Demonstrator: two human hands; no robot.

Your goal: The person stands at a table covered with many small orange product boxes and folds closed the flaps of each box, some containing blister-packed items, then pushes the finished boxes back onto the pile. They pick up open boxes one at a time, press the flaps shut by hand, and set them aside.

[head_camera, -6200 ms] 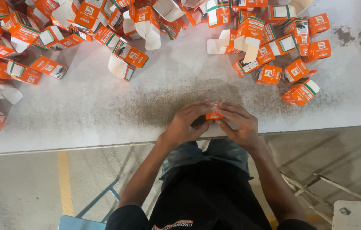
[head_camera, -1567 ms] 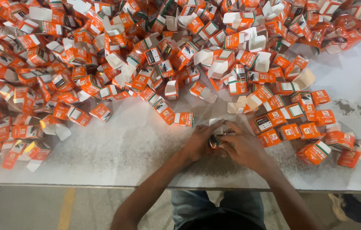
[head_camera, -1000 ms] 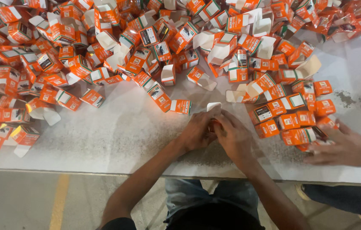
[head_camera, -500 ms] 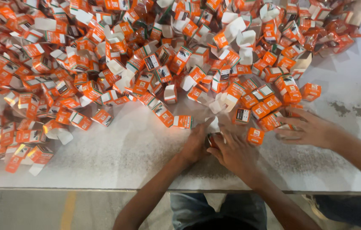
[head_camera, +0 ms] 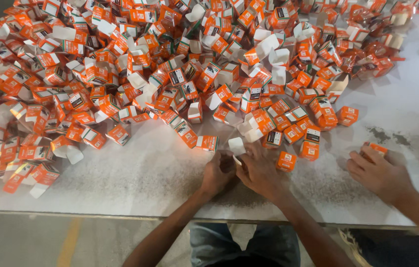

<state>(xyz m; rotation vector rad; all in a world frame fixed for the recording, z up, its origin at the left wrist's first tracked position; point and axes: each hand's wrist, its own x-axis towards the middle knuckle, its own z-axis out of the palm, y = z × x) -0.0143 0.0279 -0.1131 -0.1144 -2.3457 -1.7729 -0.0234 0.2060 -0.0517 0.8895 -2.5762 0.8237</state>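
Both my left hand (head_camera: 218, 173) and right hand (head_camera: 260, 170) pinch one small white-flapped carton (head_camera: 236, 147) between them — mid-fold, I judge — flap needs tucking shut next.

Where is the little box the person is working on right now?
The small box sits low centre on the table, between the left hand and right hand, below the pile of boxes.

Both forearms come up from the bottom edge and angle in toward each other, so the hands meet right in the middle. Left hand (head_camera: 218, 173) is curled with knuckles up, fingers bent in tight, and the right hand (head_camera: 259, 170) presses against it, fingers folded inward too. Wrists are low and pretty much straight, thumbs tucked between the two hands.
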